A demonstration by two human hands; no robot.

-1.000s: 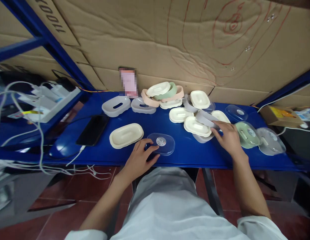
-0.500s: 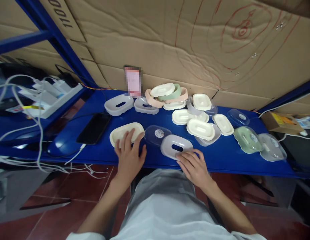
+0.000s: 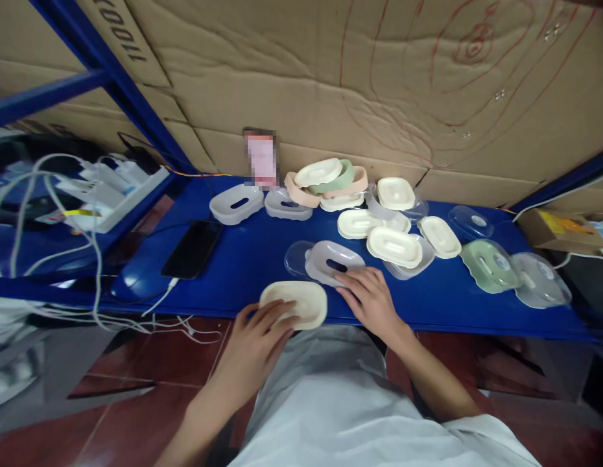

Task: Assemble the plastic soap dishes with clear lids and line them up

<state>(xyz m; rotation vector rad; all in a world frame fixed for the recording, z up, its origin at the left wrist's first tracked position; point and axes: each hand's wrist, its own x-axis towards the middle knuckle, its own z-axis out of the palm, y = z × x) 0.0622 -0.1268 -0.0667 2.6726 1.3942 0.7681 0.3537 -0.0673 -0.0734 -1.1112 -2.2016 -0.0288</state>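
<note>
My left hand (image 3: 265, 331) is closed on a cream soap dish tray (image 3: 311, 301) at the table's front edge, fingers lying over its inside and the thumb hidden. My right hand (image 3: 372, 295) grips the near right rim of a pale grey soap dish base (image 3: 323, 269) with a dark oval slot in its floor. That base partly overlaps a clear lid (image 3: 296, 259) on the blue table. The two held pieces are close together, the tray nearer my body and a little to the left.
Several cream trays (image 3: 393, 246) lie loosely to the right. Behind is a pile with a pink ring (image 3: 301, 193). Two grey bases (image 3: 238, 211) stand at back left. A black phone (image 3: 192, 250), a power strip (image 3: 131, 198) and white cables are left; a green lidded dish (image 3: 486, 266) is right.
My left hand has brought the cream tray rightward and toward my body. My right hand has shifted the grey base slightly left and away, further over the clear lid.
</note>
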